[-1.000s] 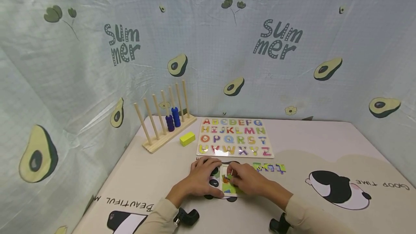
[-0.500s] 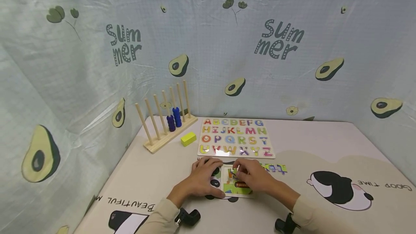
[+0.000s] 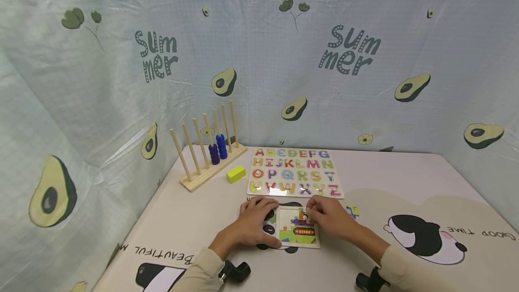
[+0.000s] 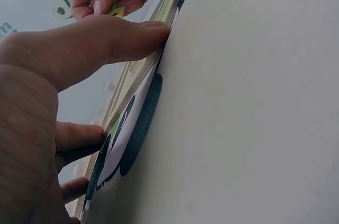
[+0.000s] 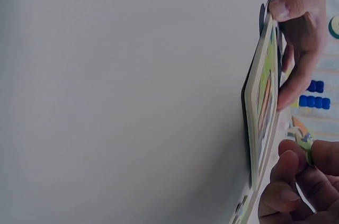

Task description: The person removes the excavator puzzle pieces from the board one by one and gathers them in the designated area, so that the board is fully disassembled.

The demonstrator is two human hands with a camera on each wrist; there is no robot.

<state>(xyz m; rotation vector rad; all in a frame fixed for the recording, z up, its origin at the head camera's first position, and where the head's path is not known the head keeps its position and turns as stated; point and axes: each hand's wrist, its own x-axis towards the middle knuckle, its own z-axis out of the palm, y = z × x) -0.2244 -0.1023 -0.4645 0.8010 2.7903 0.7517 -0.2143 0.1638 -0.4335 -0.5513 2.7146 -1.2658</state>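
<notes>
My left hand (image 3: 256,224) grips the left side of a small wooden jigsaw puzzle tray (image 3: 299,246), thumb at the near corner and fingers toward the far one. Inside the tray, joined pieces show a purple and orange tracked vehicle (image 3: 304,229) on green ground; the upper left of the inset is pale and bare. My right hand (image 3: 330,216) is over the tray's upper right corner. Its thumb and fingertips pinch a green and orange puzzle piece (image 5: 304,140), seen raised near the tray in the right wrist view.
Right of my right hand lies another puzzle piece (image 3: 352,211), partly covered. Behind the tray is an alphabet board (image 3: 295,172). A yellow block (image 3: 236,174) and a wooden peg stand (image 3: 212,169) with blue beads sit at the back left.
My right hand has moved right across the tray to its upper right corner, uncovering the vehicle picture. The left hand keeps its place on the tray.
</notes>
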